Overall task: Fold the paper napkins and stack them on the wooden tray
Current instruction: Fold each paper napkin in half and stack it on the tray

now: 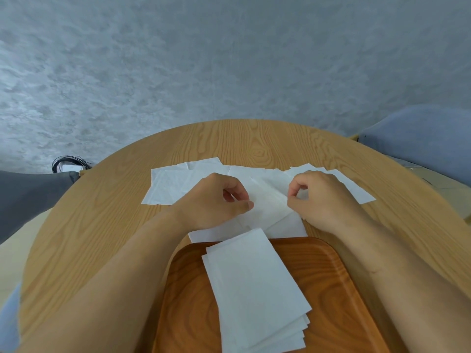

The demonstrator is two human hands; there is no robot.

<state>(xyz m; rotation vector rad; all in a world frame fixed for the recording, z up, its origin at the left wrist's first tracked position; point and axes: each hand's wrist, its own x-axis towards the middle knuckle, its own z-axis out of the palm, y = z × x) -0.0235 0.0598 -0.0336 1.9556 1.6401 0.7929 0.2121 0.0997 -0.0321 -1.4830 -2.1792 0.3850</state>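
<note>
Mid-fold on one napkin (267, 202), just beyond the wooden tray (334, 276).

My left hand (216, 197) and right hand (323, 200) each have curled fingers pinching an edge of this napkin, which lies on the worktop (114, 225). The stack of folded napkins (254, 289) sits on the tray nearest me. Flat napkins (173, 184) lie spread on the worktop beyond my hands.
</note>
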